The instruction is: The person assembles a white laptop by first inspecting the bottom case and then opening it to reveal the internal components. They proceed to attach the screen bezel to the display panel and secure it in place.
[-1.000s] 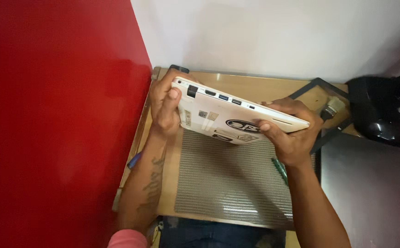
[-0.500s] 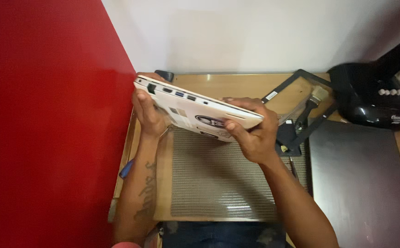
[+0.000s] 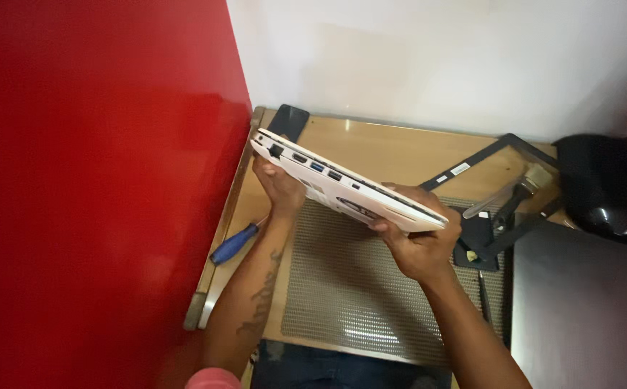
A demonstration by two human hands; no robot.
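Note:
A closed white laptop (image 3: pixel 342 180) is held in the air above the wooden table (image 3: pixel 393 155), tilted on edge so its port side faces me. My left hand (image 3: pixel 279 189) grips it from below near the left corner. My right hand (image 3: pixel 418 245) clasps its right end, fingers over the top edge. Under the laptop lies a grey ribbed mat (image 3: pixel 353 288).
A blue-handled screwdriver (image 3: pixel 234 243) lies at the table's left edge beside a red wall (image 3: pixel 97 187). A black phone (image 3: pixel 288 119) lies at the back left. A black screen frame (image 3: pixel 504 180), a brush, a black bag (image 3: pixel 609 187) and a dark grey panel (image 3: pixel 580 310) are on the right.
The laptop has stayed in both hands and tipped further onto its edge. The view has shifted, so the table and hands sit more to the centre-right.

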